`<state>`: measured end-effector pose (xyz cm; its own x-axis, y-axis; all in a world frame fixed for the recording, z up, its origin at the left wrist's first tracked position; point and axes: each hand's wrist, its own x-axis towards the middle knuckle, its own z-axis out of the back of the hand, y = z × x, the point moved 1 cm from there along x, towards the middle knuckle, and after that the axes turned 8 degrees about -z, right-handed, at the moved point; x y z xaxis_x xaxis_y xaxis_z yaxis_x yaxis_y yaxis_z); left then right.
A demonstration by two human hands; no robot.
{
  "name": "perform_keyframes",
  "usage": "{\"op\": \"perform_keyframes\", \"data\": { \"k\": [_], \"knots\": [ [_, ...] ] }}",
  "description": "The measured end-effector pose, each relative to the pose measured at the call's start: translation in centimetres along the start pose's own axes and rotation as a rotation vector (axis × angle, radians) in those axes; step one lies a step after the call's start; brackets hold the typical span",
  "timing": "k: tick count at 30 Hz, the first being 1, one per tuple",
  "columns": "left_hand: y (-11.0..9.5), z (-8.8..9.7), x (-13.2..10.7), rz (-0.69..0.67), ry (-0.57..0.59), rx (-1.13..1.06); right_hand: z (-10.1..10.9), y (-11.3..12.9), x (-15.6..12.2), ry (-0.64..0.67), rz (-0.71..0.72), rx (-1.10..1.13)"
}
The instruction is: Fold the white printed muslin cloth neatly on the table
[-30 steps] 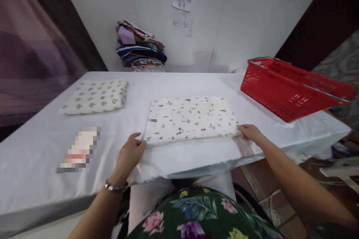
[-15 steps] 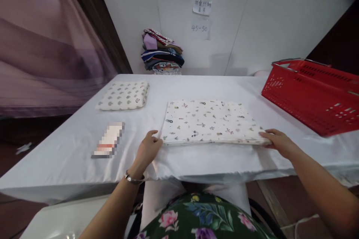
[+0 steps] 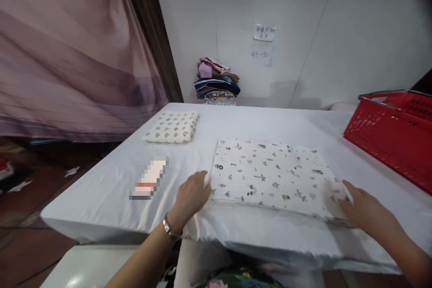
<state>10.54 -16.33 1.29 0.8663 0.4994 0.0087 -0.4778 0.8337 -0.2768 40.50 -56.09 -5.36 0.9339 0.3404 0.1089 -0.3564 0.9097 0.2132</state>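
A white folded cloth [image 3: 266, 175] printed with small plants and rainbows lies flat on the white-covered table [image 3: 270, 121]. My left hand [image 3: 193, 195], with a metal-banded watch or bracelet at the wrist, is closed at its left edge, fingers pinching the side. At the near right corner, my right hand [image 3: 361, 204] grips the cloth between thumb and fingers. That corner looks slightly raised and blurred. The undersides of both grips are hidden.
A folded cream cloth with grey prints [image 3: 173, 127] sits at the table's far left. Nearer is a pixelated phone-like object [image 3: 150, 179]. A red basket [image 3: 394, 130] stands at the right. Behind the table rises a stack of folded fabrics [image 3: 218, 83]; a pink curtain [image 3: 77, 54] hangs left.
My view has swung left and up, so everything sits lower and farther right. My right hand has shifted on the cloth's right end, which now slants toward me.
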Motion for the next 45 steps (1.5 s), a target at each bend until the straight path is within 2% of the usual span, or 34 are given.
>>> {"op": "perform_keyframes", "data": {
  "k": [2, 4, 6, 7, 10, 14, 18, 23, 28, 32, 35, 37, 41, 43, 45],
  "knots": [
    [-1.1, 0.1, 1.8, -0.156, -0.132, 0.008, 0.1, 3.0, 0.6, -0.042, 0.154, 0.012],
    [-2.3, -0.7, 4.1, -0.327, -0.200, 0.008, -0.2, 6.2, 1.4, -0.039, 0.245, 0.040],
    [-3.0, -2.4, 6.3, -0.409, -0.188, 0.054, -1.0, 8.5, 2.5, 0.010, 0.296, -0.010],
    [-3.0, -3.4, 7.3, -0.404, -0.155, 0.085, -1.5, 9.0, 3.1, 0.035, 0.269, -0.059],
    [-2.1, -6.2, 8.8, -0.339, -0.062, 0.147, -3.0, 8.5, 4.3, 0.094, 0.143, -0.196],
    [-0.6, -7.8, 9.1, -0.343, -0.095, 0.200, -3.5, 7.6, 4.4, 0.112, 0.131, -0.242],
    [-0.4, -7.9, 9.2, -0.362, -0.141, 0.224, -2.3, 9.3, 5.4, 0.142, 0.102, -0.211],
    [-0.5, -7.9, 9.4, -0.357, -0.135, 0.221, -1.2, 11.4, 9.9, 0.130, 0.110, -0.200],
    [-0.4, -7.9, 9.4, -0.337, -0.100, 0.215, -2.8, 9.8, 12.9, 0.157, -0.014, -0.214],
    [-0.2, -7.8, 9.3, -0.326, -0.046, 0.171, -4.1, 8.8, 13.1, 0.099, 0.020, -0.225],
    [-0.6, -6.9, 9.8, -0.293, 0.019, 0.138, -4.5, 8.6, 12.9, 0.055, 0.043, -0.240],
    [-1.6, -6.1, 10.9, -0.287, 0.020, 0.134, -4.6, 8.6, 12.9, 0.028, 0.062, -0.250],
    [-3.9, -5.1, 14.8, -0.321, -0.099, 0.134, -4.9, 8.2, 12.9, 0.004, 0.099, -0.252],
    [-4.2, -5.5, 17.0, -0.310, -0.078, 0.141, -5.1, 8.0, 13.0, -0.008, 0.120, -0.253],
    [-3.6, -6.3, 18.6, -0.231, -0.005, 0.129, -5.3, 7.9, 13.1, -0.021, 0.140, -0.253]
  ]
}}
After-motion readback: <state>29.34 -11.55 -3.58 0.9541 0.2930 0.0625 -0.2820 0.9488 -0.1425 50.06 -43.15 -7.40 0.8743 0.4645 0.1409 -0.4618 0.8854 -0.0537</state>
